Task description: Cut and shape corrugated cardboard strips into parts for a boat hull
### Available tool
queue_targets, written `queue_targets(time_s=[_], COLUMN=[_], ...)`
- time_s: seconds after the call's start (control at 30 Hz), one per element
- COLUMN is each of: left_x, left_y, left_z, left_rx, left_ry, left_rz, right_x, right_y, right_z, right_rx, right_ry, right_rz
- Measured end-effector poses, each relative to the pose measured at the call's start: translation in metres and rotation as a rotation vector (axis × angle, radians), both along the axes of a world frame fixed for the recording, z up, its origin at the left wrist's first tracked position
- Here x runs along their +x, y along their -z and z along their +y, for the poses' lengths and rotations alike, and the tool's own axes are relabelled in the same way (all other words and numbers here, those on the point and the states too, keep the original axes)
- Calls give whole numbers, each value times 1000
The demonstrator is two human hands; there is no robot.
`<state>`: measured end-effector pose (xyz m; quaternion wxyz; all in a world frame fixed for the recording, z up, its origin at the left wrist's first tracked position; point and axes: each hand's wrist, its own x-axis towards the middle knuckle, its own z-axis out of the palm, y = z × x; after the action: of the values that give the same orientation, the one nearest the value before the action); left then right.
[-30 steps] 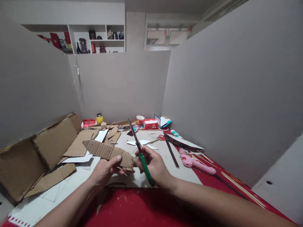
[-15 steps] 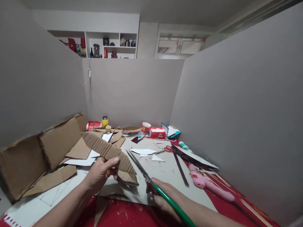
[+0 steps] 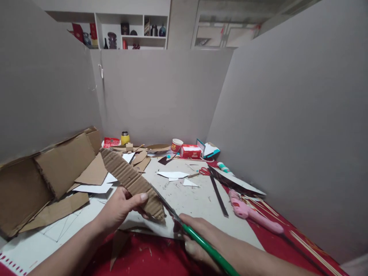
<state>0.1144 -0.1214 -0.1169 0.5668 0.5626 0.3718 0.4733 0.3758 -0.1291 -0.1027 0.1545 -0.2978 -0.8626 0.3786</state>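
Note:
Between thumb and fingers, my left hand [image 3: 124, 207] grips a long leaf-shaped strip of corrugated cardboard [image 3: 132, 183], its ridged side facing me. My right hand [image 3: 198, 235] is wrapped round a large pair of scissors with green handles [image 3: 205, 247]. The scissors' blades [image 3: 166, 203] lie along the right edge of the cardboard, close to its lower end. Whether the blades are parted is hard to see, since the cardboard covers part of them. Below both hands is a pale grey board [image 3: 230, 234] on a red cloth [image 3: 138, 255].
Cardboard panels [image 3: 64, 163] stand at the left beside a drawn-on paper sheet [image 3: 43, 251]. White paper scraps [image 3: 174, 174], red-handled scissors [image 3: 204, 171] and a dark strip [image 3: 219, 197] lie ahead. A pink glue gun [image 3: 253, 218] rests at the right. A paper cup [image 3: 176, 145] stands at the back.
The scissors' blades have come against the cardboard strip's right edge, having been apart from it. The brown flap under the strip no longer shows. The whole view has tilted downward.

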Motion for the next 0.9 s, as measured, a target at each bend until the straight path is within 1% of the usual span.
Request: queue_targets(time_s=[0.13, 0.23, 0.47, 0.67, 0.9], left_x=[3, 5, 8, 11, 15], left_y=[-4, -5, -3, -1, 1], left_z=[-3, -6, -11, -10, -14], left_rx=[35, 37, 23, 20, 7], left_ry=[-30, -51, -65, -62, -61], left_rz=[36, 35, -31, -88, -134], right_x=[-1, -2, -1, -3, -3], right_y=[-2, -1, 1, 6, 3], right_z=[-4, -6, -7, -8, -6], right_rx=[53, 73, 104, 132, 90], right_ry=[72, 92, 77, 131, 84], right_rz=[-66, -78, -93, -196, -162])
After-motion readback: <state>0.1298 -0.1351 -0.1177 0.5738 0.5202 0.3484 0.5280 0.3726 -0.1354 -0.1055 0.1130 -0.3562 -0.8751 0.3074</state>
